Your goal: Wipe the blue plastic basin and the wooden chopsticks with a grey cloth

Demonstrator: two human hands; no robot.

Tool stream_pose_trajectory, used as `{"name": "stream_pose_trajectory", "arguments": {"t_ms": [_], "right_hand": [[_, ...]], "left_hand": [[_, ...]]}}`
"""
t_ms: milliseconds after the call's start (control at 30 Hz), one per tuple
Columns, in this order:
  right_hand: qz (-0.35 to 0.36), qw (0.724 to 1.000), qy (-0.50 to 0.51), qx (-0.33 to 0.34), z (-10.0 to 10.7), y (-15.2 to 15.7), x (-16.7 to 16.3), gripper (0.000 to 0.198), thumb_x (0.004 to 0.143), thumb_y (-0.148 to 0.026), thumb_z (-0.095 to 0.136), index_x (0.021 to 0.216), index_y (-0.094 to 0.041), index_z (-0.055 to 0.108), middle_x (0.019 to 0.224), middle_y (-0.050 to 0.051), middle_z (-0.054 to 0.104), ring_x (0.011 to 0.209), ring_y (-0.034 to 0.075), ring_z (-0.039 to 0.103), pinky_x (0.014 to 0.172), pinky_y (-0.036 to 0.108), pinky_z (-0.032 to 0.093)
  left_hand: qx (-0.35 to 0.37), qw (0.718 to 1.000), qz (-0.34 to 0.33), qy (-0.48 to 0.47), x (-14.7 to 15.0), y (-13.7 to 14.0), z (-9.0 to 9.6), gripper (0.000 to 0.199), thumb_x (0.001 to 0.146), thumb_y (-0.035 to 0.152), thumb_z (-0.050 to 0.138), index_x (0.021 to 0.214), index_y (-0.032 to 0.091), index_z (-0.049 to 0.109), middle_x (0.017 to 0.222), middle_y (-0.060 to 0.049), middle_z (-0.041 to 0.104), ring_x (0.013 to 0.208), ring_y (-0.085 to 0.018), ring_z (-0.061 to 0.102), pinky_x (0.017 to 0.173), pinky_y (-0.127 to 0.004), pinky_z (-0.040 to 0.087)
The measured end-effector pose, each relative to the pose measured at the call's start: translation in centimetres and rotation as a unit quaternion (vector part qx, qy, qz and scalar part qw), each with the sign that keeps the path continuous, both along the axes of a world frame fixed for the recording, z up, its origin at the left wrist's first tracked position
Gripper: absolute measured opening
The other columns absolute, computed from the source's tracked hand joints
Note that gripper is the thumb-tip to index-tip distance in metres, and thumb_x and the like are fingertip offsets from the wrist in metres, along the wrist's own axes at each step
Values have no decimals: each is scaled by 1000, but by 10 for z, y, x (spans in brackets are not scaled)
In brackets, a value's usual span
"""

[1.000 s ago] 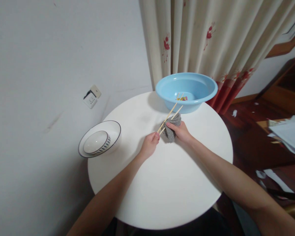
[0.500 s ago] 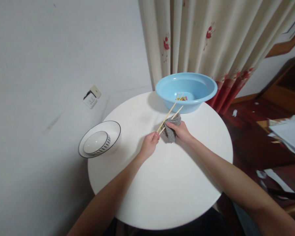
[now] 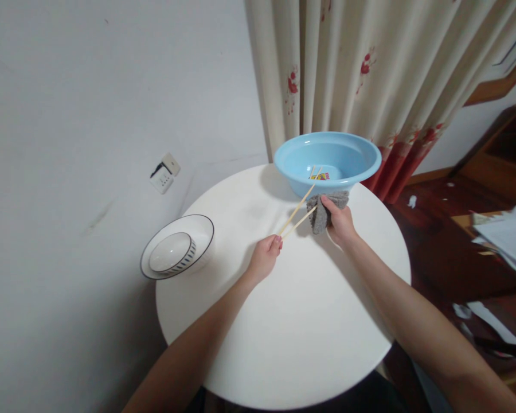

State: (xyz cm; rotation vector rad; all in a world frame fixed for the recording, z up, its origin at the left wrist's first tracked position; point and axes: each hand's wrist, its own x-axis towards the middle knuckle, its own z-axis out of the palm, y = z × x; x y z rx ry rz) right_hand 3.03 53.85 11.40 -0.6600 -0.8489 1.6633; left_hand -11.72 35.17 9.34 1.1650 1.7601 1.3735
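Note:
Between the fingers of my left hand (image 3: 265, 256) are the near ends of two chopsticks (image 3: 296, 211), spread in a narrow V above the table. My right hand (image 3: 340, 222) grips a grey cloth (image 3: 320, 215), which wraps the far tip of one chopstick. The other chopstick points free toward a light blue basin (image 3: 327, 186). Inside the basin, further thin sticks that look like chopsticks (image 3: 315, 172) lie near a colourful label.
A small bowl (image 3: 171, 252) sits in a larger white bowl (image 3: 204, 228) at the left edge of the round white table (image 3: 284, 332). The wall with a socket (image 3: 162, 179) is close on the left; a curtain (image 3: 339, 74) hangs behind the basin. Papers (image 3: 509, 238) lie at the right.
My right hand and the cloth have slid away from my left hand, along one chopstick to its far tip. My left hand stays closed on the near ends.

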Motion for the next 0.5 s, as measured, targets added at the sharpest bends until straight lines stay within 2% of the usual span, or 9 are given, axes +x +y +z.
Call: {"name": "stream_pose_trajectory", "arguments": {"t_ms": [200,500], "right_hand": [[11,1000,-4,11,-3,-9,-6,38,67,-36,92,97,-23,74,106,4,81,100,23,77,92,36,63],[52,999,-10,-12,-4,-24,-14,42,62,-36,94,96,-21,75,100,4,81,92,23,76,87,37,63]], "left_hand": [[4,1000,25,-7,-3,-1,0,53,92,68,49,70,20,51,57,5,38,53,-11,33,51,-25,24],[5,998,58,-24,-5,1,0,52,91,68,50,73,20,56,55,6,36,50,-10,29,48,-25,19]]}}
